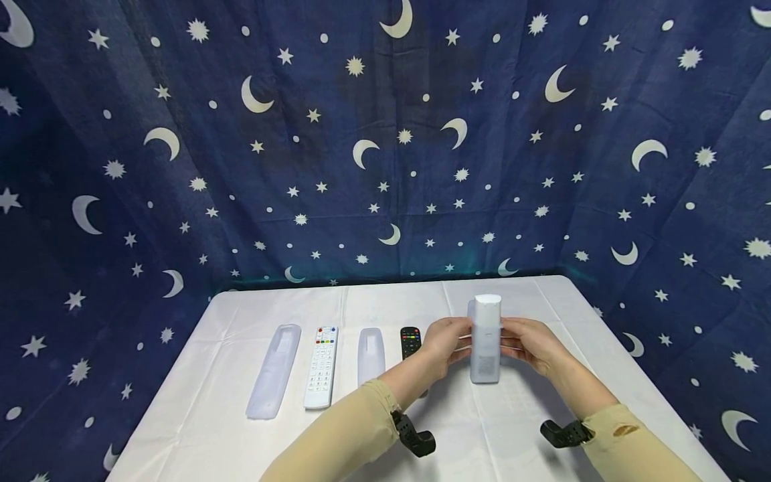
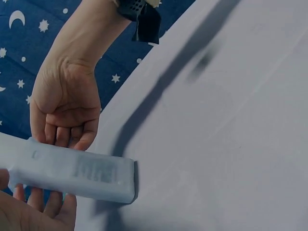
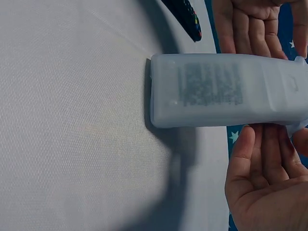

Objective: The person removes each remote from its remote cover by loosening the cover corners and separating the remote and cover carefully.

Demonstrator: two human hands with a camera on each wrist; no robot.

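A white remote control (image 1: 488, 306) stands upright on the table, its back towards me. A translucent silicone cover (image 1: 484, 368) wraps its lower part, while the top end sticks out bare. My left hand (image 1: 447, 340) grips the cover's left edge, and my right hand (image 1: 536, 343) grips the edge opposite. Through the cover in the right wrist view (image 3: 166, 91) a blurred label shows. Thumb and fingers of the right hand (image 3: 264, 178) are at the cover's rim there. The left wrist view has the cover (image 2: 96, 175) between both hands, its bottom end on the cloth.
Left of the hands lie a long translucent cover (image 1: 274, 371), a white remote (image 1: 321, 368), a shorter translucent cover (image 1: 371, 355) and a black remote (image 1: 411, 340), partly hidden by my left arm. White cloth covers the table (image 1: 199, 402). A blue moon-and-star curtain (image 1: 385, 167) hangs behind.
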